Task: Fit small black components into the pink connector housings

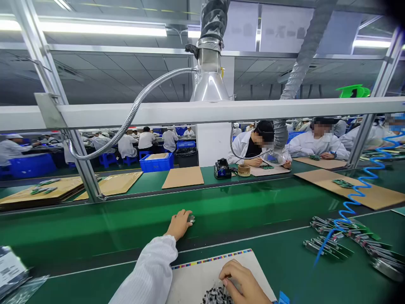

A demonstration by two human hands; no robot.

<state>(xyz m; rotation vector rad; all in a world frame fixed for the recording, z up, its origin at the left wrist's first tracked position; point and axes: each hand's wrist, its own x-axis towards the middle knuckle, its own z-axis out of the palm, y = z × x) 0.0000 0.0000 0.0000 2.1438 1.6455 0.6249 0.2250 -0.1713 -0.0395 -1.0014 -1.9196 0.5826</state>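
Observation:
My left hand (179, 223) reaches forward in a white sleeve onto the green conveyor belt (253, 207). Its fingers close around a small round metal part (191, 218) that rests on the belt. My right hand (242, 282) lies near the bottom edge on a white card (196, 278) with a coloured strip along its top. Its fingers are curled over a heap of small dark and silver parts (217, 295).
Several green circuit boards (341, 242) lie on the belt at right under a blue coiled hose (357, 194). Cardboard sheets (183, 176) lie on the far bench. Across it sit co-workers in white coats. A metal frame post (85, 169) and flexible duct (133, 112) stand ahead.

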